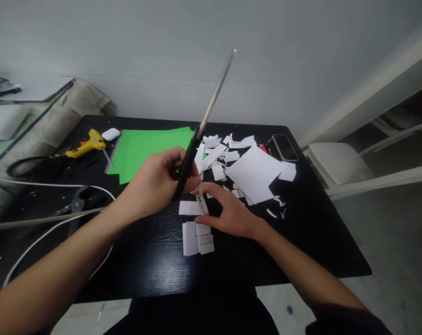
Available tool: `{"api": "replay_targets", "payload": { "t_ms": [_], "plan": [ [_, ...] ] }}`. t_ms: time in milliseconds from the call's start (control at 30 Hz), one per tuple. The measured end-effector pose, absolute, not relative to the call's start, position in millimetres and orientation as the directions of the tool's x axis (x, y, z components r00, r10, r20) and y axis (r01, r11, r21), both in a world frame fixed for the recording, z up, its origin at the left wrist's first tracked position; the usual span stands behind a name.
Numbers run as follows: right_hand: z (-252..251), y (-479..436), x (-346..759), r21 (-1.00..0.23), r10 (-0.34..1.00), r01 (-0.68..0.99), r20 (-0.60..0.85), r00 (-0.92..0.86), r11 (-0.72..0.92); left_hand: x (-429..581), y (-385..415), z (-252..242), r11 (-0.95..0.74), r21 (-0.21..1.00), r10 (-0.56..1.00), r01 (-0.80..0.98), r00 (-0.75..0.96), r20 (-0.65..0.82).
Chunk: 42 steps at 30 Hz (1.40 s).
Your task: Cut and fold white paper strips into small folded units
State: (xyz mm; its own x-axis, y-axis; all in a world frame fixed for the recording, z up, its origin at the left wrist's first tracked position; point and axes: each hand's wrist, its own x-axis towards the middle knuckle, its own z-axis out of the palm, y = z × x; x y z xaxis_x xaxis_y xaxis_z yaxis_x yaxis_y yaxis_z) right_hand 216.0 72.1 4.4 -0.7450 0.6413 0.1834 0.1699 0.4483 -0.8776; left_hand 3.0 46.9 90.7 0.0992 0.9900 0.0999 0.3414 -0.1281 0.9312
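My left hand [158, 184] is closed around the black handle of a pair of scissors [214, 95], seen edge-on with the long metal blade pointing up and away. My right hand [232, 214] pinches a narrow white paper strip [203, 200] between thumb and fingers, touching the left fingertips. Just below the strip lie white paper pieces [190, 238] in a small group on the black table. Another white piece [188, 208] rests a little above them, partly behind the strip.
Beyond my hands are white paper scraps [218, 172], a larger white sheet [255, 170] and green sheets [144, 144]. A phone [285, 147] lies back right. A yellow glue gun [90, 144], a black-handled tool [80, 200] and white cable [57, 185] occupy the left.
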Motion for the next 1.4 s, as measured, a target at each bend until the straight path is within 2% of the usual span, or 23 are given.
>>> {"api": "replay_targets", "payload": {
  "t_ms": [267,400,533,633,767,967,1167,1400],
  "plan": [
    [-7,70,215,-0.960,0.703,0.040,0.176,-0.689,0.279,-5,49,91,-0.092,0.933,0.996,0.348,0.034,0.085],
    [-11,68,207,-0.996,0.780,0.020,0.059,-0.623,0.090,-4,48,89,-0.080,0.934,0.997,0.348,0.036,0.072],
    [-12,67,200,-0.989,0.792,-0.064,-0.070,-0.607,-0.136,-3,48,90,-0.106,0.931,0.994,0.348,0.056,0.093],
    [-9,64,199,-0.971,0.795,-0.117,-0.101,-0.598,-0.211,-6,49,90,-0.107,0.933,0.994,0.344,0.040,0.099],
    [-1,60,203,-0.974,0.771,-0.092,-0.106,-0.629,-0.209,-9,50,88,-0.120,0.919,0.993,0.375,0.023,0.120],
    [5,57,207,-0.993,0.761,0.019,-0.100,-0.642,-0.114,-11,51,84,-0.155,0.908,0.988,0.389,0.043,0.150],
    [10,53,211,-0.998,0.758,-0.011,-0.037,-0.651,-0.058,-15,51,80,-0.114,0.902,0.993,0.417,0.013,0.120],
    [9,49,214,-0.987,0.774,0.012,-0.132,-0.619,-0.159,-12,51,87,-0.099,0.908,0.994,0.407,-0.003,0.110]
  ]
}}
